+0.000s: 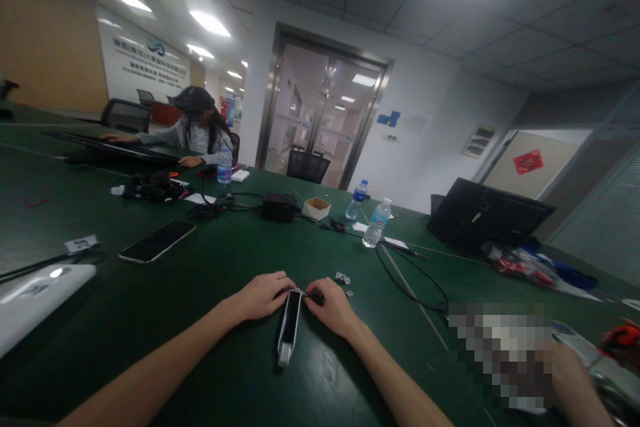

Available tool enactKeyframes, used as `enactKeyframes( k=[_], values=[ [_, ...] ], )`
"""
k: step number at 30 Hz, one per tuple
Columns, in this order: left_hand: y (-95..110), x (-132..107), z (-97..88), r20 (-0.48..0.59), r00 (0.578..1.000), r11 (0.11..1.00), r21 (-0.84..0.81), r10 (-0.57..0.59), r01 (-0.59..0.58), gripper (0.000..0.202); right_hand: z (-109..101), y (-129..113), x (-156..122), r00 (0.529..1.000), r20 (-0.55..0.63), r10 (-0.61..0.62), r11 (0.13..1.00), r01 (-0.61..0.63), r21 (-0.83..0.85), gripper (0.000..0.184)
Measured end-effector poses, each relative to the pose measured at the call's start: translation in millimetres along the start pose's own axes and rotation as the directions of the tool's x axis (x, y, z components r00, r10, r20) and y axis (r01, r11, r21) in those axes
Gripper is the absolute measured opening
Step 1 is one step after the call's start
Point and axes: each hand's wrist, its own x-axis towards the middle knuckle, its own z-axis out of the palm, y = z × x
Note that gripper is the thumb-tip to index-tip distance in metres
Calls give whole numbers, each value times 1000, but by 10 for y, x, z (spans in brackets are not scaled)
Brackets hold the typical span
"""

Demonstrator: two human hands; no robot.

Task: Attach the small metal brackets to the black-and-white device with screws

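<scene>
A long, narrow device (290, 327) with a dark middle, pale edges and a whitish near end lies on the green table in front of me. The fingers of my left hand (267, 293) are bent and closed at its far end, on the left side. My right hand (331, 303) is curled at the same end from the right, its fingers closed around a small black piece (316, 296). My fingers partly hide the far end of the device. Just beyond my right hand lie small metallic-looking bits (343, 278).
A phone (159, 241) and a white device (45, 300) lie left. Ahead are a black box (279, 207), a small open carton (316, 208), cables and water bottles (377, 223). A monitor (490, 213) stands right. A co-worker (200, 127) sits across; another person's hand (573, 373) is at right.
</scene>
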Motion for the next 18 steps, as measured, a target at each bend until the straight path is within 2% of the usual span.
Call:
enactKeyframes(
  k=[4,18],
  values=[
    [9,-3,-10,-1,1000,1000,2,1,-1,29,1,2,0,1000,-3,1,1000,-1,4,11],
    [15,-8,-18,3,1000,1000,-3,5,-5,27,9,-40,18,1000,-16,-22,1000,22,13,6]
  ],
)
